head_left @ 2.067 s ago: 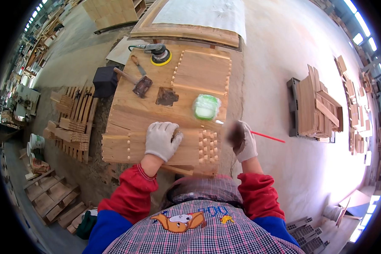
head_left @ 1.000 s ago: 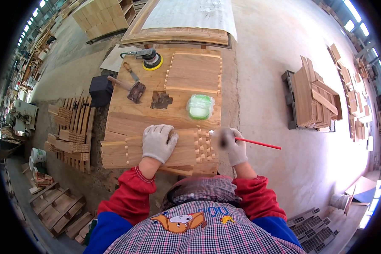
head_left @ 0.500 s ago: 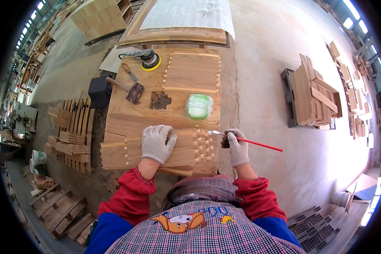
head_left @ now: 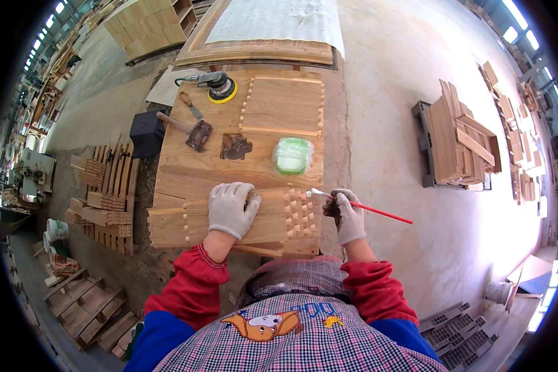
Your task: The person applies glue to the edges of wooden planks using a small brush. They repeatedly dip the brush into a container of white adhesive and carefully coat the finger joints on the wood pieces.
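Note:
My left hand (head_left: 231, 211), in a pale work glove, lies on top of stacked wooden boards (head_left: 268, 218) with its thumb spread from the fingers. Rows of dovetail-like teeth show along the boards' right ends. In my right hand (head_left: 347, 218), also gloved and darkly stained at the fingertips, is a thin brush (head_left: 385, 214) with a red handle. Its white tip is beside the upper right teeth; whether it touches them I cannot tell. Beyond the boards, a green and white tub (head_left: 292, 156) sits in clear plastic on the wooden worktable (head_left: 186, 164).
On the table's far half lie a toothed panel (head_left: 283, 104), a sander (head_left: 219, 88) with a yellow-rimmed pad, a mallet (head_left: 198, 134) and a wooden-handled blade (head_left: 192, 106). A black box (head_left: 147, 134) stands at the left edge. Stacked timber (head_left: 456, 139) is to the right.
The brush's white tip has risen slightly and its handle slopes a little more. My left hand stays on the boards.

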Available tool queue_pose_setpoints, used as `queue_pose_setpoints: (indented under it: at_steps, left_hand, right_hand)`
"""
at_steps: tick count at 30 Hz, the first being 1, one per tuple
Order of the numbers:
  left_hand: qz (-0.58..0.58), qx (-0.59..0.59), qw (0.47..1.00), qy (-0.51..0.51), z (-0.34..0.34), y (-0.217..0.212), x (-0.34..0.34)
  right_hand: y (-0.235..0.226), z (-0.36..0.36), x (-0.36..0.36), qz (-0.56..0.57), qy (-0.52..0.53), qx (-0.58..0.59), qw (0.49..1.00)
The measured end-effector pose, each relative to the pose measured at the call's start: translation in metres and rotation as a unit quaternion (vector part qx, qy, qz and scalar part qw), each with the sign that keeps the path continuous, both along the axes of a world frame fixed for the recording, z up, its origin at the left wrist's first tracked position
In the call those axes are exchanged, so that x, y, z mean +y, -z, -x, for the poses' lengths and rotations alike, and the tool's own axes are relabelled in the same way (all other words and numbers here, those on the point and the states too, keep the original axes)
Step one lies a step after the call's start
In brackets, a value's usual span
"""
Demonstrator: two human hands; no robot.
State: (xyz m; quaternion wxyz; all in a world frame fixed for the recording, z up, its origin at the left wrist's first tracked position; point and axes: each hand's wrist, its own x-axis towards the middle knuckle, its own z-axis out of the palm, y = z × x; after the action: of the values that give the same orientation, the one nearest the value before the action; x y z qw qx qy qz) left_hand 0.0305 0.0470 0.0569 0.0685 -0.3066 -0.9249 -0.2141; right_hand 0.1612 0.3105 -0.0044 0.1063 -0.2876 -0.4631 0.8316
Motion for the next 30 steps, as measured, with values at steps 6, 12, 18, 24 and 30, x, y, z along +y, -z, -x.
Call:
queue_pose_setpoints:
  at_steps: [6,12,18,24,30]
  left_hand:
    - [0.0,-0.002,1.0,0.0,0.0,0.0,0.0]
    - [-0.004,0.005,1.0,0.002,-0.001,-0.001,0.0]
    - [-0.005,0.008,1.0,0.004,0.0,0.001,0.0]
    - [-0.005,0.003,1.0,0.004,0.0,0.002,-0.001]
    - [-0.001,0.003,1.0,0.004,0.0,0.0,0.0]
  right_hand:
    - [-0.002,-0.007,0.0,0.01,-0.005,-0.008,1.0]
    - [-0.015,-0.011,-0.004,-0.004,-0.011,-0.009,1.0]
    - [-0.028,-0.014,-0.011,-0.087,-0.047,-0.019,0.995]
    - [-0.031,-0.022,-0.011,-0.126,-0.074,-0.03,0.989]
    - [-0.037,-0.005,-0.013,-0.126,-0.05,-0.004,0.991]
